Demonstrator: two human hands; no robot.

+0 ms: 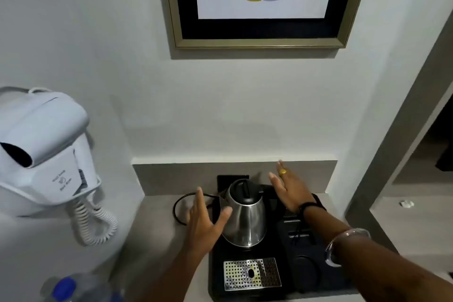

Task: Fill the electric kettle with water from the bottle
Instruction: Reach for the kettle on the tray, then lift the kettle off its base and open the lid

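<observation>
The kettle (245, 213) is a steel unit with a black lid and stands upright on the rear left part of a black tray (304, 274). The tray rests on a grey counter (161, 247) set in a wall recess. A perforated metal drip grille (252, 274) lies in the tray directly in front of the kettle. The right part of the tray holds moulded compartments; their contents cannot be determined.

The left hand (204, 218) is positioned at the left side of the kettle. Fingers are spread wide and the palm faces the kettle body. The thumb lies close to or against the steel wall; contact cannot be confirmed. The hand grips nothing.

The right hand (289, 191) is positioned at the right rear of the kettle, fingers extended and flat, holding nothing. It carries 1 yellow ring (283, 171). A dark band sits at the wrist and a clear bangle (340, 245) sits further up the forearm.

A black power cord (179, 206) loops on the counter to the left of the kettle.

The bottle (66, 288), with a blue cap, appears blurred at the lower left edge, well apart from the kettle.

A white hair dryer (41, 152) with a coiled cord hangs on the left wall. A framed picture (262, 2) hangs above the counter.
</observation>
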